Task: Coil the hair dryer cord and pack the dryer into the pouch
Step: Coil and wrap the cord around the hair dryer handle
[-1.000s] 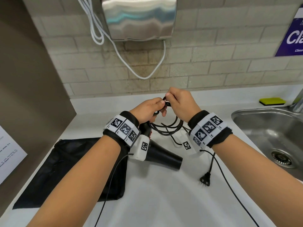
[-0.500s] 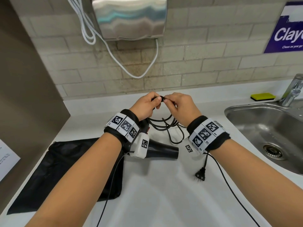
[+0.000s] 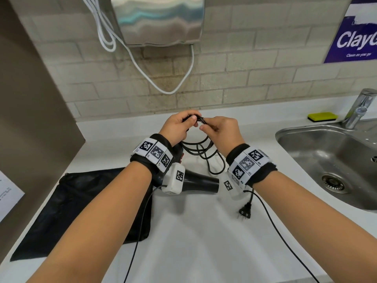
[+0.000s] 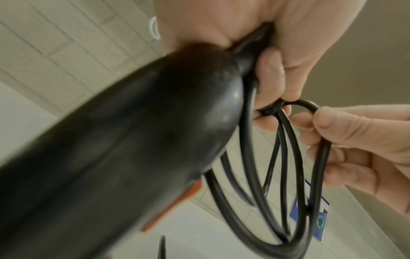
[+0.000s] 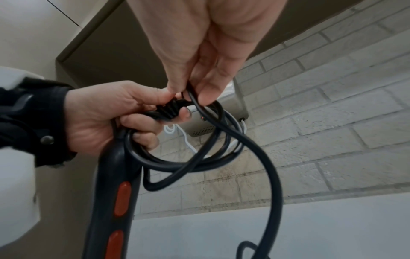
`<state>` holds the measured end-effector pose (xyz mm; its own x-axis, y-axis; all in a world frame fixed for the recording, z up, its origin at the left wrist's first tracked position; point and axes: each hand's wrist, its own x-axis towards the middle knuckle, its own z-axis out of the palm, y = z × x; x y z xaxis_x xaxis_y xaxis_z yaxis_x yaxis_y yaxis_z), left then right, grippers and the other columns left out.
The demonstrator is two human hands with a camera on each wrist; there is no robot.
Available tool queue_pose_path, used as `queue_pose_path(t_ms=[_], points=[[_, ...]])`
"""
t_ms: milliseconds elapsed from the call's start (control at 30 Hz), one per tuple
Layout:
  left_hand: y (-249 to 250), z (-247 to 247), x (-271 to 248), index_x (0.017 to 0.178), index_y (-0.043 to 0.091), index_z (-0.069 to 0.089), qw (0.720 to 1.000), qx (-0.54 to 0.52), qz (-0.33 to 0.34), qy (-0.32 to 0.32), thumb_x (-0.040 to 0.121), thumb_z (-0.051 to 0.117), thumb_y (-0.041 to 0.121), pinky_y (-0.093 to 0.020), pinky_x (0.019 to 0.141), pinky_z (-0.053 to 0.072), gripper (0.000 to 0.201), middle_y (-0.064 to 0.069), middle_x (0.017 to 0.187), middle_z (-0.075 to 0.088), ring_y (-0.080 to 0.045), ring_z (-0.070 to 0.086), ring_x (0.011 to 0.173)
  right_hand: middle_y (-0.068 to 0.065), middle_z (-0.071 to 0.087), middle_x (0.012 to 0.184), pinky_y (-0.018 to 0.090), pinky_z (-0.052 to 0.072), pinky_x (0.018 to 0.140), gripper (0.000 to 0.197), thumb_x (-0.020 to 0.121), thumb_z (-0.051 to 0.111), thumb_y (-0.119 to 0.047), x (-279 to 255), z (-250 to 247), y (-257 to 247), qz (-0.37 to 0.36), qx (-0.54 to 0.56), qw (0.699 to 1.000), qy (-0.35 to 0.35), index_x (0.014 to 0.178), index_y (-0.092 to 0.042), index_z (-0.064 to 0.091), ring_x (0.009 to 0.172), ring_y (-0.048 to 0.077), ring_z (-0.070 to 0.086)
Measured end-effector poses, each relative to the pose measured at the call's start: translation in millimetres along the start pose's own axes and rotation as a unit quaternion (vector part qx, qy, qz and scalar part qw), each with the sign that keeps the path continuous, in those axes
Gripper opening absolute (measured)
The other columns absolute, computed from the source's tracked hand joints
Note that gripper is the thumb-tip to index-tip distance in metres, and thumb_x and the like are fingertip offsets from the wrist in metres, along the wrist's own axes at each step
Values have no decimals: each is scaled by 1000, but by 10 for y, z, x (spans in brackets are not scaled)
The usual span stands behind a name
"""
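The dryer (image 3: pixel 201 182) is held above the white surface (image 3: pixel 193 242), handle up and black barrel pointing right; orange buttons on the handle show in the right wrist view. Its black cord (image 3: pixel 204 152) hangs in several loops between the wrists, gathered at the top where both hands meet. The left hand (image 3: pixel 177 127) has its fingers curled round the top of the handle and the bundled loops. The right hand (image 3: pixel 221 129) pinches a single strand of cord between thumb and forefinger, just beside the left hand's fingertips. From there the free end runs down under the right wrist to the plug (image 3: pixel 244 211), which lies on the surface near the right forearm.

The black pouch (image 3: pixel 81 211) lies flat on the surface at left, partly under the left forearm.

A steel sink (image 3: pixel 326 160) is set into the surface at right, with a tap (image 3: pixel 359 107) behind it and a yellow sponge (image 3: pixel 322 116) beside the tap. On the tiled wall hangs a metal hand dryer (image 3: pixel 159 19) with a white cable (image 3: pixel 142 66), and a purple sign (image 3: pixel 355 33) to the right.
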<state>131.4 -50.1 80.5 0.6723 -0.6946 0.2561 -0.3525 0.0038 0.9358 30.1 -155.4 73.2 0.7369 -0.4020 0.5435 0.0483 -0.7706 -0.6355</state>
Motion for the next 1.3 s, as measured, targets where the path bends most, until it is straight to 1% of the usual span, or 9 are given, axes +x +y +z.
queue_pose_path(t_ms=[300, 467, 600, 800, 900, 1067, 1133, 1200, 1300], points=[[39, 64, 31, 112, 5, 63, 998, 27, -19, 50, 96, 48, 9, -9, 41, 29, 22, -2, 71, 55, 0, 36, 35, 2, 52, 88, 26, 44, 74, 21, 87, 57, -15, -206, -189, 362, 112, -85, 988, -63, 107, -10, 62, 70, 14, 48], [58, 76, 26, 114, 9, 62, 997, 43, -33, 48, 96, 49, 12, -8, 42, 31, 23, 0, 72, 56, 1, 38, 34, 13, 59, 116, 30, 45, 86, 36, 91, 50, -28, -432, -316, 650, 288, -279, 868, -292, 114, -1, 53, 107, 27, 55], [68, 82, 17, 115, 7, 62, 997, 38, -35, 51, 96, 49, 11, -7, 42, 31, 24, -1, 72, 56, 2, 39, 34, 13, 51, 134, 31, 40, 99, 50, 93, 46, -38, -698, -362, 744, 356, -339, 784, -379, 129, -2, 46, 123, 27, 48], [93, 82, -16, 117, 6, 61, 997, 43, -36, 48, 96, 49, 11, -5, 43, 31, 25, 0, 73, 57, 4, 42, 35, 10, 64, 113, 30, 42, 91, 45, 91, 49, -41, -969, -236, 889, 387, -323, 745, -437, 117, -6, 58, 90, 22, 57], [97, 89, -32, 117, 7, 61, 997, 43, -36, 49, 96, 50, 11, -5, 44, 32, 25, 0, 72, 57, 4, 42, 35, 9, 60, 124, 30, 42, 89, 35, 89, 51, -42, -982, -169, 934, 393, -329, 739, -438, 94, -10, 62, 100, 23, 56], [89, 81, -44, 117, 6, 61, 997, 39, -37, 49, 96, 50, 12, -5, 43, 31, 25, 0, 73, 57, 4, 42, 34, 5, 56, 104, 28, 45, 90, 34, 91, 50, -28, -1028, -177, 910, 350, -343, 751, -442, 118, -9, 59, 107, 24, 57], [90, 81, -51, 116, 7, 61, 997, 41, -37, 46, 96, 50, 12, -5, 42, 31, 24, 0, 73, 57, 4, 41, 34, 8, 57, 105, 36, 45, 98, 18, 89, 51, -22, -1049, -188, 936, 348, -310, 765, -443, 96, -11, 64, 113, 28, 57], [91, 82, -56, 116, 7, 62, 997, 42, -37, 45, 96, 50, 12, -6, 42, 31, 24, 0, 72, 57, 3, 40, 34, 14, 60, 113, 41, 47, 97, 18, 86, 56, -17, -1020, -217, 961, 381, -247, 792, -408, 68, -17, 51, 111, 29, 57], [88, 82, -53, 116, 5, 61, 998, 32, -41, 47, 96, 49, 12, -5, 42, 30, 25, 0, 71, 56, 4, 41, 34, 6, 56, 83, 25, 53, 63, 27, 89, 53, -11, -901, -215, 947, 449, -75, 840, -294, 65, -18, 42, 73, 19, 58]])
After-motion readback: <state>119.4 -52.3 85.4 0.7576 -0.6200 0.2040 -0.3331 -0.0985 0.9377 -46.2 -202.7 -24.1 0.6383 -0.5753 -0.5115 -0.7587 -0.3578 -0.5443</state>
